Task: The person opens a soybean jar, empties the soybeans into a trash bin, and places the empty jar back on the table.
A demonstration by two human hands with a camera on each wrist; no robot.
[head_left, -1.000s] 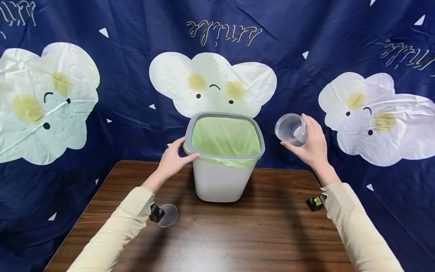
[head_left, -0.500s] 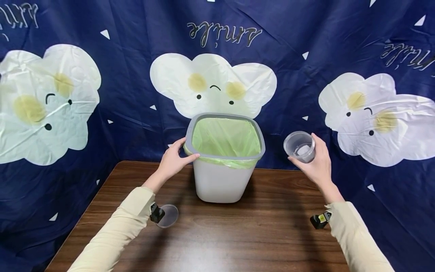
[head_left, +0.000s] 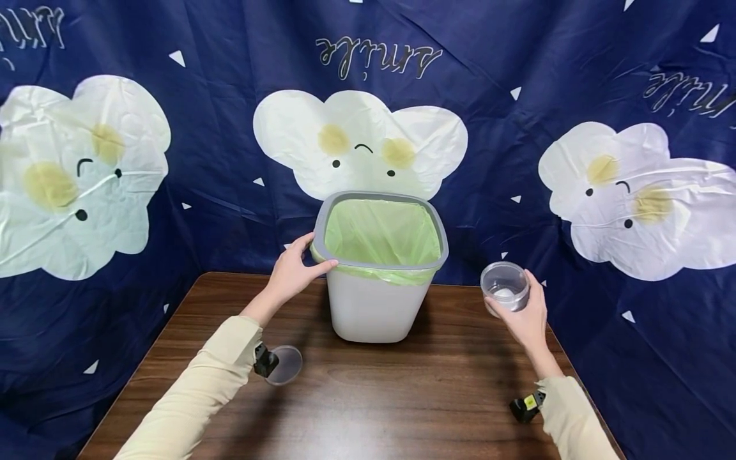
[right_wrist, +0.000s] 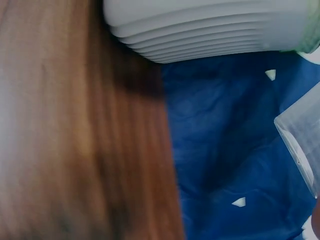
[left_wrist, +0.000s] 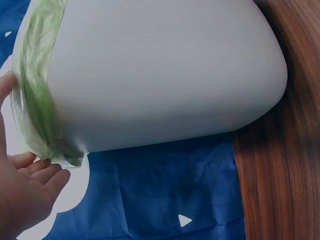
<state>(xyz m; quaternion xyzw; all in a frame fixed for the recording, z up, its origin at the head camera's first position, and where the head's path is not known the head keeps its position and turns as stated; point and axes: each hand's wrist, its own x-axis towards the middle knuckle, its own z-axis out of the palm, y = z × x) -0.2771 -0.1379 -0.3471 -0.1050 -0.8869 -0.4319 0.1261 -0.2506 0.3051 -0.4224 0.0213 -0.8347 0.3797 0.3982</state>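
A grey-white trash can [head_left: 372,308] stands upright on the table, lined with a green bag [head_left: 382,233] folded over under its grey rim [head_left: 388,266]. My left hand [head_left: 292,271] holds the can's near left corner, thumb at the front of the rim and fingers round the side. Out to the right, my right hand [head_left: 530,319] grips a clear plastic cup [head_left: 496,281] with its mouth tilted toward me; a pale patch shows at its bottom. In the right wrist view only part of the cup [right_wrist: 304,127] shows, at the right edge.
A clear round lid [head_left: 289,366] lies on the wooden table [head_left: 374,409], partly hidden by the black camera [head_left: 265,360] on my left wrist. Behind and beside the table hangs a dark blue cloth [head_left: 213,128] with cloud prints.
My right hand has lowered the cup toward the table, and its mouth now faces further upward. My left hand and the trash can have stayed in place.
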